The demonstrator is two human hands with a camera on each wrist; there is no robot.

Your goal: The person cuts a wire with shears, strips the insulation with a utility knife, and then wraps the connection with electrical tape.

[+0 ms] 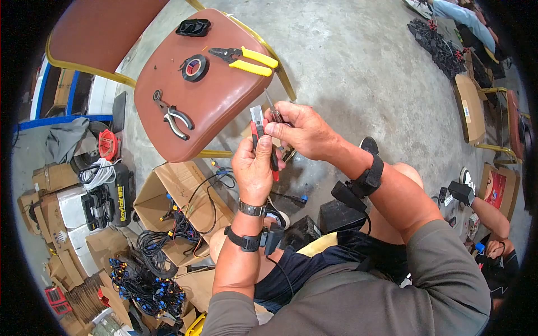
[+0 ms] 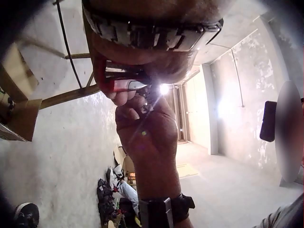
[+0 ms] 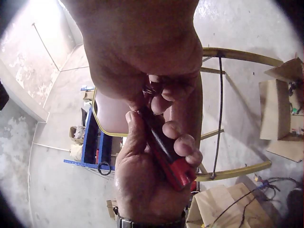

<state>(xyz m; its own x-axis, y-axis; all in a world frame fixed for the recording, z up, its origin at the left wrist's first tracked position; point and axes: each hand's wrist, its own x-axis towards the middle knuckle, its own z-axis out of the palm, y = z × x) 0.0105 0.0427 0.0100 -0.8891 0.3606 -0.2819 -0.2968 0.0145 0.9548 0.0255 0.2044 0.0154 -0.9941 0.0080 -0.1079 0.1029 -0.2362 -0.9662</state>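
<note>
My left hand (image 1: 253,171) grips a red and black utility knife (image 1: 257,119), its silver head pointing up toward the chair. In the right wrist view, the fingers wrap the red and black handle (image 3: 167,156). Close beside it, my right hand (image 1: 305,133) pinches a slim dark tool with a thin metal tip (image 1: 269,99); its kind cannot be told because the fingers cover most of it. Both hands meet in front of the brown chair seat (image 1: 224,115). Yellow-handled wire strippers (image 1: 250,60), black tape (image 1: 194,68) and grey-handled pliers (image 1: 171,115) lie on that seat.
A small black object (image 1: 193,27) sits at the seat's far end. An open cardboard box (image 1: 193,187) with cables stands below the chair, near a pile of dark wires with blue connectors (image 1: 147,288). Another person's arm (image 1: 493,218) shows at the right.
</note>
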